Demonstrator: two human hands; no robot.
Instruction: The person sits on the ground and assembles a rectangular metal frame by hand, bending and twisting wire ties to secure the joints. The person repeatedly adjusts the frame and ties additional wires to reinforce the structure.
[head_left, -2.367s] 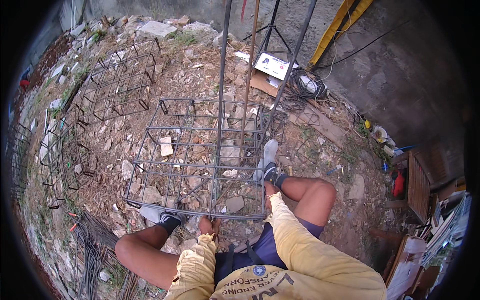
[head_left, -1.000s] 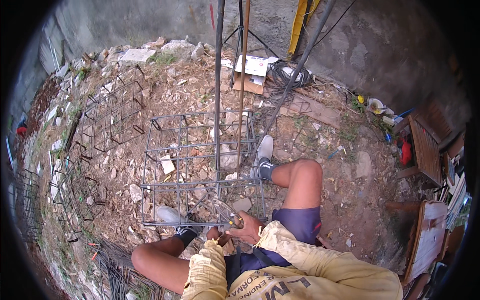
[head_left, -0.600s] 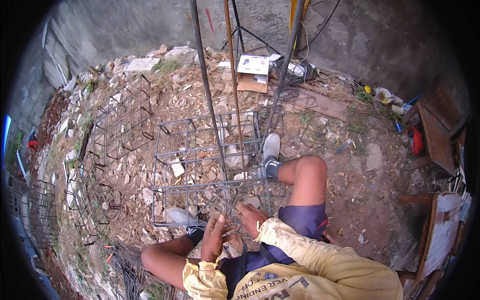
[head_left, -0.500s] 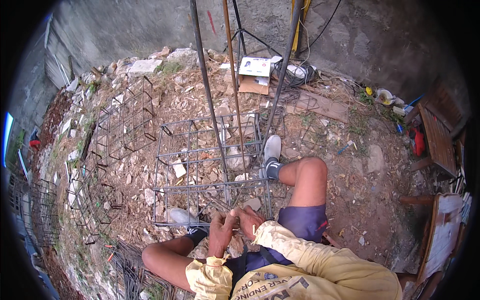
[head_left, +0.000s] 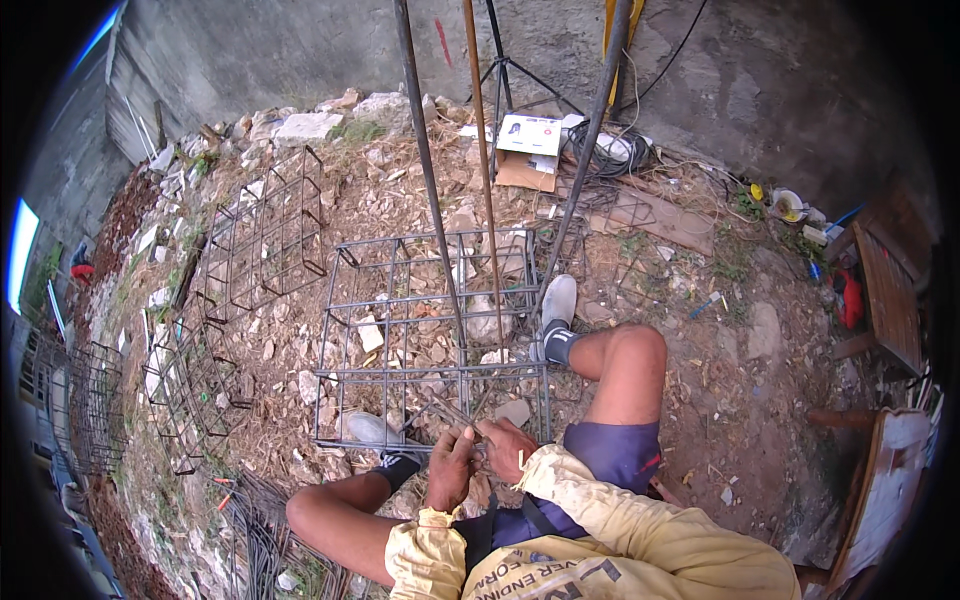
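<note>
A rebar cage (head_left: 400, 372) of dark steel bars tied into a grid lies on the rubble in front of me. My left hand (head_left: 452, 467) is closed at its near edge, thumb raised. Right beside it, my right hand (head_left: 507, 447) is also closed, fingers curled inward. A thin, dark metal piece (head_left: 452, 409) sticks out from between the hands toward the cage; its kind is unclear, and which hand grips it is hidden. Three long upright bars, one of them a rusty rod (head_left: 482, 150), rise from around the cage.
More rebar cages (head_left: 265, 235) lie to the left, with a bundle of thin rods (head_left: 262, 530) near my left knee. Beyond the cage stand an open cardboard box (head_left: 528, 150) and a coil of black cable (head_left: 610, 150). Wooden furniture (head_left: 885, 290) is at the right.
The whole view has shifted slightly, so the surroundings sit farther right. My hands stay close together at the cage's near edge, the left thumb and fingers changing position a little.
</note>
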